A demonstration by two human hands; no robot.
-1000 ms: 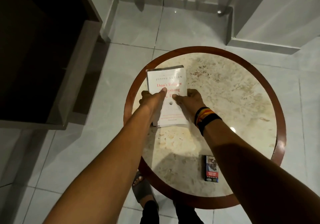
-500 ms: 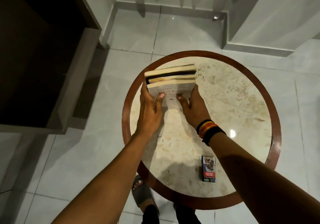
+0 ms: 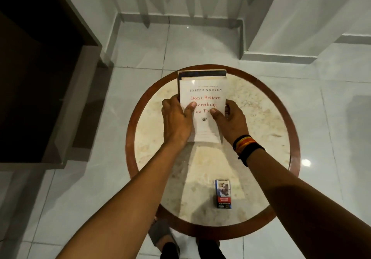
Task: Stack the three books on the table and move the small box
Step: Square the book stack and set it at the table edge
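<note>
A stack of books (image 3: 202,90) is held over the far left part of the round marble table (image 3: 267,118). A white book with red title lettering is on top, and darker books show at its far edge. My left hand (image 3: 176,120) grips the stack's left side with the thumb on the cover. My right hand (image 3: 230,120), with bands on the wrist, grips the right side the same way. The small box (image 3: 223,194), blue and red, lies flat near the table's front edge, apart from both hands.
The table has a brown wooden rim (image 3: 130,130). A dark cabinet (image 3: 40,78) stands at the left. Grey floor tiles and white wall bases surround the table. My feet in sandals (image 3: 162,236) show below the near rim.
The stack was tipped up on edge half a second ago. It now lies with its cover facing up again, both hands still on its sides.
</note>
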